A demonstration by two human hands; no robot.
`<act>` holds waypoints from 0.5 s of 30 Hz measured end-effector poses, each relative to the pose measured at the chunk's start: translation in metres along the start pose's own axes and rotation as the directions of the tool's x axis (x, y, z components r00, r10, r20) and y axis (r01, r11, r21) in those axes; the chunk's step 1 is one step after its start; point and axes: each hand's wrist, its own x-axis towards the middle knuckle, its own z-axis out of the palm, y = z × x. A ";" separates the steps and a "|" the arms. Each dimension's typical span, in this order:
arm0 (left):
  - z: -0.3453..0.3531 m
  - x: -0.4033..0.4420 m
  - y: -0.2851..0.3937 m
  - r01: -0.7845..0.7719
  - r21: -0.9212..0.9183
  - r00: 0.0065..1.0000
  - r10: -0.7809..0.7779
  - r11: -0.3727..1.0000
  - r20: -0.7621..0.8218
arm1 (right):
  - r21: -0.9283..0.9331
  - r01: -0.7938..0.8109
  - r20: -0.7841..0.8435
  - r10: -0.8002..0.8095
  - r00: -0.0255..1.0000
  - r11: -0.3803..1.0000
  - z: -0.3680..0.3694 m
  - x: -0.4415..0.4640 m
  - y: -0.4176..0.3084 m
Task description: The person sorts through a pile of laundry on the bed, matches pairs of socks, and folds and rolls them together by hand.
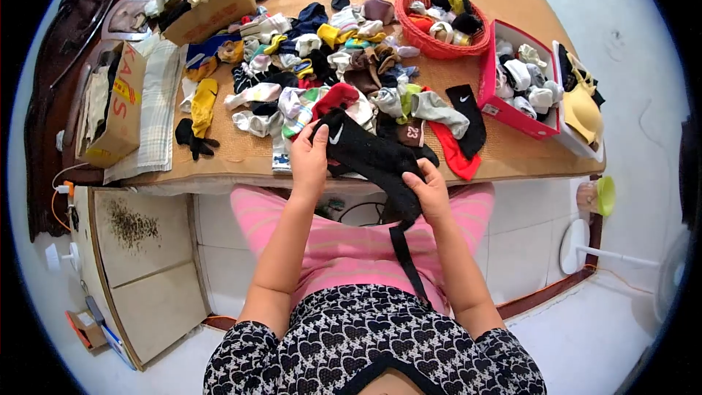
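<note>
A long black sock (369, 148) with a white swoosh is stretched between my hands over the table's front edge. My left hand (310, 161) pinches its end by the swoosh. Farther down, my right hand (429, 194) grips the sock around its foot part. Just beyond them lies a heap of mixed socks (307, 51), with a red sock (336, 99) close behind my left hand. To the right of the held sock, another black swoosh sock (466, 118) lies partly over a red sock (459, 152). A brown sock marked 23 (411, 132) lies partly hidden behind the held one.
A red basket (443, 50) of rolled socks stands at the back right, beside a pink-edged box (523, 128) of socks. A beige bra (583, 110) lies at the right edge. Two cardboard boxes (121, 113) hold clothes on the left. A yellow sock (203, 108) lies nearby.
</note>
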 end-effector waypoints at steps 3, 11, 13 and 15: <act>-0.016 0.004 -0.010 -0.008 0.187 1.000 0.012 0.982 -0.017 | -0.034 -0.054 -0.027 0.053 0.998 0.998 -0.013 -0.003 0.006; -0.023 0.021 -0.038 0.242 -0.228 0.952 -0.276 0.943 -0.131 | -0.221 -0.266 0.037 0.280 0.959 0.938 -0.038 -0.008 0.026; -0.046 0.032 -0.069 0.390 -0.362 0.880 -0.458 0.847 -0.123 | -0.193 -0.359 0.052 0.375 0.925 0.913 -0.039 -0.013 0.025; -0.046 0.027 -0.073 0.458 -0.471 0.854 -0.521 0.754 -0.004 | -0.152 -0.379 0.027 0.387 0.922 0.913 -0.040 -0.018 0.026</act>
